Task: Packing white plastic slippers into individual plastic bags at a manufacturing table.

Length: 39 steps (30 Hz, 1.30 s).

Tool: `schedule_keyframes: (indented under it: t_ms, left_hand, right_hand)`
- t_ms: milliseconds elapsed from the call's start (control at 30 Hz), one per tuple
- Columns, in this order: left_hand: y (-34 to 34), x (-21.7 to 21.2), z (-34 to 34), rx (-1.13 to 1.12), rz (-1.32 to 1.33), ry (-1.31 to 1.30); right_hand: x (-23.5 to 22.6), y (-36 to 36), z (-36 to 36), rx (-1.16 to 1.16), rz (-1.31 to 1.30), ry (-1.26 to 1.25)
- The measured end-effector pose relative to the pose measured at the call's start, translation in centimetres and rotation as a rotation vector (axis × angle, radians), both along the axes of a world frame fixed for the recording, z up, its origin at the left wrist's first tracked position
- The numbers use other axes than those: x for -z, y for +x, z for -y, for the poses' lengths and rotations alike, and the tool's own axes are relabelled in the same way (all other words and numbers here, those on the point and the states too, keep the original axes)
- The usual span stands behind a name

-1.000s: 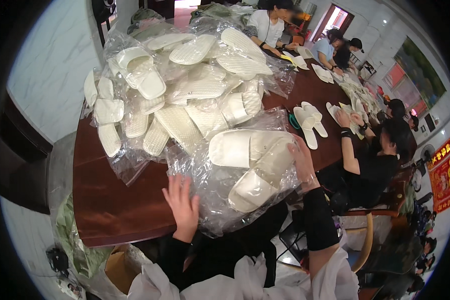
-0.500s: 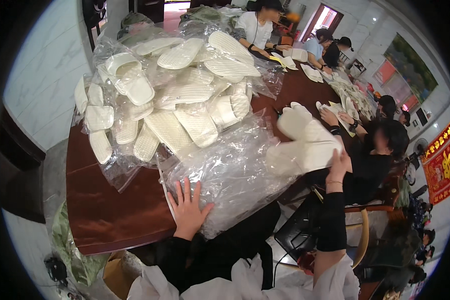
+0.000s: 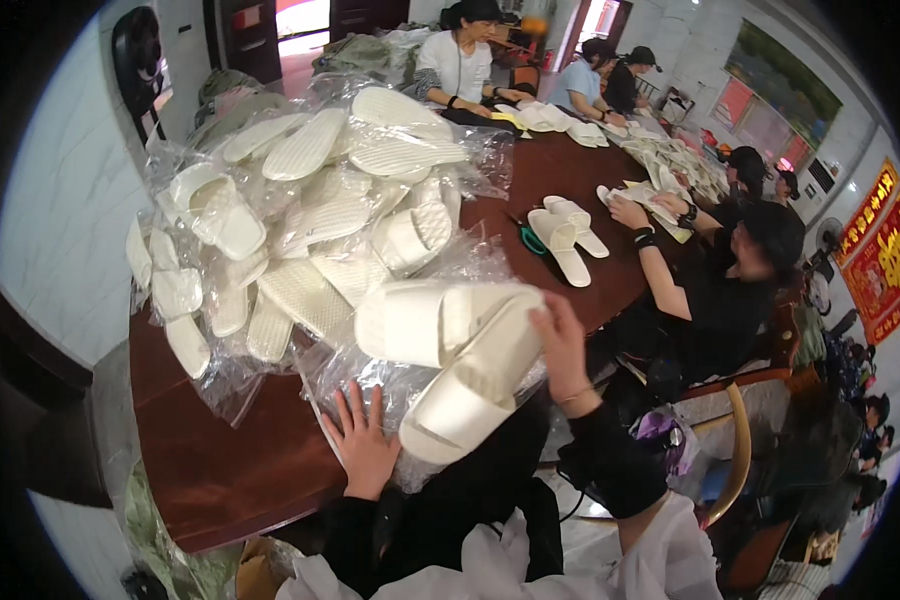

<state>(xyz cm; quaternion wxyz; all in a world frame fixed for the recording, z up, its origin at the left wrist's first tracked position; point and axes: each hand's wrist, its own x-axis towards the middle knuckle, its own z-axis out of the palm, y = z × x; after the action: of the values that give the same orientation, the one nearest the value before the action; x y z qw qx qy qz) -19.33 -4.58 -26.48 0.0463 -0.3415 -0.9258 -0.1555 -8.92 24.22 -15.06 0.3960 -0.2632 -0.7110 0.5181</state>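
Note:
My right hand (image 3: 562, 345) grips a pair of white slippers (image 3: 470, 350) by their ends, fingers closed around them. The pair hangs tilted over a clear plastic bag (image 3: 378, 372) near the table's front edge, hiding much of it. Flat on that bag's near side lies my left hand (image 3: 362, 440), its fingers spread and nothing in them. Beyond the bag rises a heap of white slippers in clear bags (image 3: 310, 215). Another pair of white slippers (image 3: 562, 235) rests on the table to the right, beside a small green-handled tool (image 3: 532, 240).
The brown table (image 3: 240, 470) stretches away to the far right. A co-worker in black (image 3: 740, 280) handles slippers at its right side, and a person in white (image 3: 455, 65) sits at the far side. A wooden chair arm (image 3: 735, 455) stands at my right.
My right hand has brought the slipper pair leftward and nearer, from the right of the bag to over it. My left hand stays spread on the bag. The view has shifted slightly.

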Motion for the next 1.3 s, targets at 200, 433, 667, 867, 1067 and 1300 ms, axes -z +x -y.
schedule_keyframes:
  t_ms: [200, 433, 667, 867, 1067, 1300]
  left_hand:
    - [-0.1, -1.2, 0.1, 0.005, 0.056, 0.051]
    - [-0.4, -1.3, 0.1, 0.000, 0.103, 0.078]
    - [-0.3, -1.4, 0.4, -0.001, 0.127, 0.081]
    - [-0.5, -0.3, -0.4, -0.019, 0.058, 0.071]
    - [-0.7, -0.2, 1.2, 0.035, 0.064, 0.173]
    - [-5.7, -5.5, 5.7, -0.105, 0.441, 0.817]
  right_hand:
    - [11.4, 4.0, -8.2, 0.384, 0.316, -0.050]
    - [5.1, 7.3, -20.8, 0.428, 0.153, -0.255]
    - [-3.6, 0.2, -15.1, 0.428, -0.045, -0.009]
    - [2.2, -2.8, 1.5, -0.373, 0.294, 0.912]
    - [7.4, -4.2, 2.1, -0.823, 0.806, 0.785]
    - [7.7, -3.7, 1.8, -0.815, 0.834, 0.735]
